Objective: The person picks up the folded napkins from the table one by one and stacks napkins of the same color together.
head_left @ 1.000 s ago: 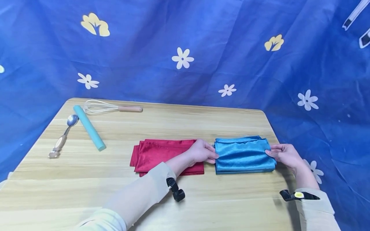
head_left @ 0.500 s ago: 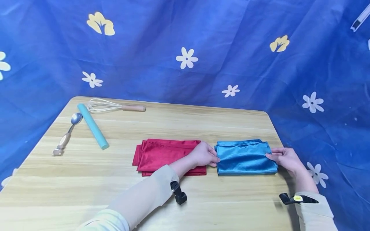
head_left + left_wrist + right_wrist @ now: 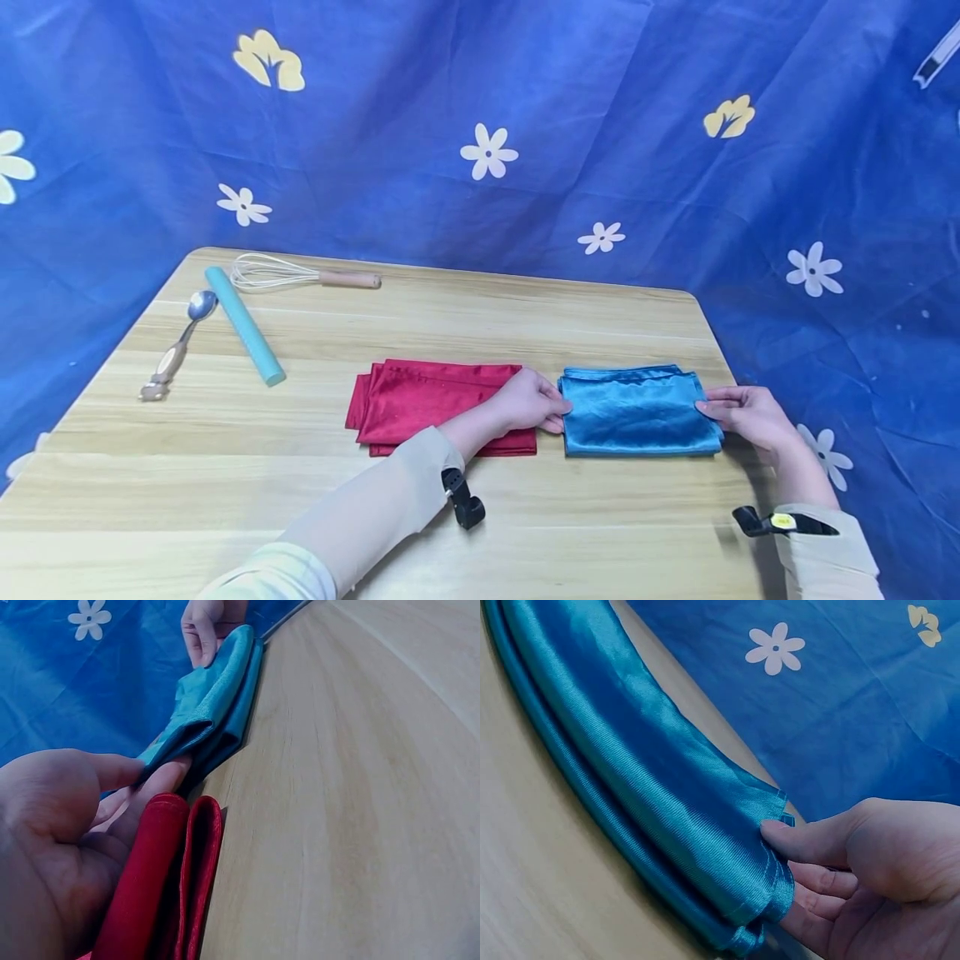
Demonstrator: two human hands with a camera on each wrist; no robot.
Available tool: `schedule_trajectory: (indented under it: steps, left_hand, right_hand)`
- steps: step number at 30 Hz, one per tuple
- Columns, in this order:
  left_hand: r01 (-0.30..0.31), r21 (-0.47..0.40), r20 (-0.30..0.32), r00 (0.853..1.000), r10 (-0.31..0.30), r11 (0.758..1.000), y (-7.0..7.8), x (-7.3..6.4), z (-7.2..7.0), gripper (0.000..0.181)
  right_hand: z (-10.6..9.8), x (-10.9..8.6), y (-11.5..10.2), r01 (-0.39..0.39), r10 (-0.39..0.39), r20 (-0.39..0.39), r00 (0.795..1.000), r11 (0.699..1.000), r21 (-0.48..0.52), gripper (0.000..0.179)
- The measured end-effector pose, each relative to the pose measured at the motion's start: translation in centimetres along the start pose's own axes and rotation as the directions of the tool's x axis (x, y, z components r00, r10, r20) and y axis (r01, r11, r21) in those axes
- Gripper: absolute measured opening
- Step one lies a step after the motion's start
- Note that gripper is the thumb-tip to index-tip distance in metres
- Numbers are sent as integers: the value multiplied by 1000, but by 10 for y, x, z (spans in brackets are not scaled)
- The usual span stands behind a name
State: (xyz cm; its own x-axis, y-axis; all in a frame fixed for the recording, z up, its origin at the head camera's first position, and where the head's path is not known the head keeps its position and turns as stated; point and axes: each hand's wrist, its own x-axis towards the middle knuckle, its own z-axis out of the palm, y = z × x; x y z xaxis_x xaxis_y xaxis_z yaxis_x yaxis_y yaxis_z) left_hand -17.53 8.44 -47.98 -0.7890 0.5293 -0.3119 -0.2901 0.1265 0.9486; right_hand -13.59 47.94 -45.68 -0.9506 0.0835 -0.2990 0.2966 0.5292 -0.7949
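Note:
A folded blue satin cloth (image 3: 637, 412) lies on the right part of the table, between the two hands. My left hand (image 3: 529, 402) pinches its left edge, thumb on top and fingers beneath, as the left wrist view shows. At the opposite edge my right hand (image 3: 753, 417) pinches the layers between thumb and fingers; the hemmed corner (image 3: 769, 877) shows in the right wrist view. Under my left wrist lies a folded red cloth (image 3: 427, 404), partly hidden by that hand and forearm. Its rounded folds (image 3: 161, 862) stand close to the left palm.
At the table's back left lie a whisk (image 3: 300, 273), a turquoise stick (image 3: 246, 327) and a spoon (image 3: 180, 342). A blue curtain (image 3: 390, 167) with printed flowers hangs behind the wooden table (image 3: 600, 525) and along its right side.
The head view has shifted slightly, so everything sits a little further right. Both hands keep their pinch on the blue cloth, whose top looks flatter than a second ago.

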Motion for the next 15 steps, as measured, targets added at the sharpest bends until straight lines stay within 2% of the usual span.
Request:
schedule_trajectory:
  steps: [10,15]
  left_hand:
    - [-6,64,-5,1000,6,998,1,-2,0,12]
    - [-10,44,-7,1000,10,999,2,-2,0,12]
  right_hand:
    - [4,-1,2,7,-8,-8,1000,998,-58,60]
    - [2,-1,2,8,-9,-12,1000,999,-50,60]
